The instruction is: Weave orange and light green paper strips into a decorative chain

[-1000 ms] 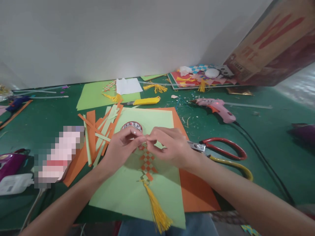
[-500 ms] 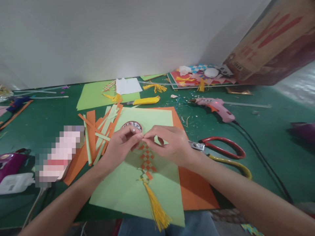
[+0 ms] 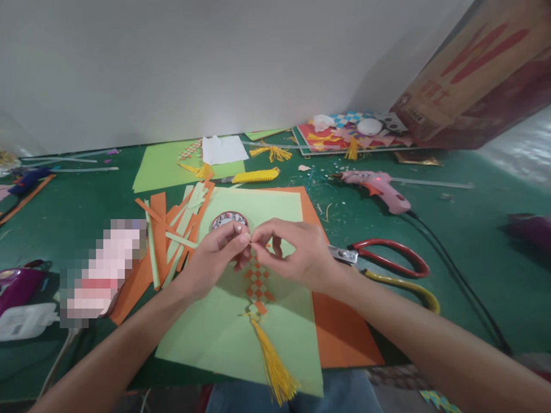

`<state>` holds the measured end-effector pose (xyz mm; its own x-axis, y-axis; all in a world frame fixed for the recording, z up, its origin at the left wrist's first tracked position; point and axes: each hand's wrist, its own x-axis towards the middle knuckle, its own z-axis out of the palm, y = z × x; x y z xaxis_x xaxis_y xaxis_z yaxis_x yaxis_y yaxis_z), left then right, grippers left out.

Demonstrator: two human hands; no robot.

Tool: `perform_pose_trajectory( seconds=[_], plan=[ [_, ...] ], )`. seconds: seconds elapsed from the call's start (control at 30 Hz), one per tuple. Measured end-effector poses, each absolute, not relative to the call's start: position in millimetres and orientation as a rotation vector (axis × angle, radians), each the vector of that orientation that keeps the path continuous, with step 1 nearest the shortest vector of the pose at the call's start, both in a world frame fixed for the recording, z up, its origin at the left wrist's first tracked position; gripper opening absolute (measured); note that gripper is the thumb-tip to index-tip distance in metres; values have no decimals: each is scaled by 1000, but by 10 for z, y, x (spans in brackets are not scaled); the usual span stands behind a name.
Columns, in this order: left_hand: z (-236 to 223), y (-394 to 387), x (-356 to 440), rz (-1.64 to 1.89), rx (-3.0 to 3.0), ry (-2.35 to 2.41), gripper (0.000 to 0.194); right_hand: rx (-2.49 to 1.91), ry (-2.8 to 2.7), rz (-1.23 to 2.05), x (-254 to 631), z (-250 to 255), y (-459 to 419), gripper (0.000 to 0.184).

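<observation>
My left hand (image 3: pixel 219 249) and my right hand (image 3: pixel 295 252) meet fingertip to fingertip above a light green paper sheet (image 3: pixel 189 338). Both are closed in a pinch; whatever lies between the fingertips is too small to make out. Below them a woven orange and green paper strip (image 3: pixel 259 281) lies on the sheet, its upper end partly hidden by my fingers. A yellow tassel (image 3: pixel 273 364) hangs from its lower end toward the table edge. Just behind my left fingers sits a round patterned tin (image 3: pixel 229 218), partly covered by that hand.
Red and yellow handled scissors (image 3: pixel 387 267) and a pink glue gun (image 3: pixel 379 189) with its cord lie to the right. Cut paper strips (image 3: pixel 159 241) and a blurred-out phone (image 3: pixel 105 269) are at left. A yellow cutter knife (image 3: pixel 256 176) lies behind.
My fingertips have shifted slightly, and the right thumb and forefinger have moved a little. More of the round tin shows. The woven strip and tassel stay in place.
</observation>
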<state>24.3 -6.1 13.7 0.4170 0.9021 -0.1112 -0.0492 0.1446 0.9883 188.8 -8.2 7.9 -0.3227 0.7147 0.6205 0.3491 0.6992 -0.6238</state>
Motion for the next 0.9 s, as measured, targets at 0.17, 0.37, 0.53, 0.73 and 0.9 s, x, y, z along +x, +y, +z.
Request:
perform_pose_trajectory(
  seconds=[0.17,0.37,0.53,0.73,0.9],
  plan=[
    [151,-86,256,795,1218,874,34,-836,-1922,481,1886,54,-100,5],
    [174,-84,267,825,1357,930,36,-869,-1915,483,1884,64,-103,5],
    [205,-91,230,946,1636,1076,25,-905,-1929,522,1899,72,-81,5],
    [212,-108,174,951,1786,1130,13,-923,-1946,621,1928,87,-67,4],
    [204,-102,155,940,1762,1138,16,-917,-1970,644,1943,102,-54,4]
  ],
)
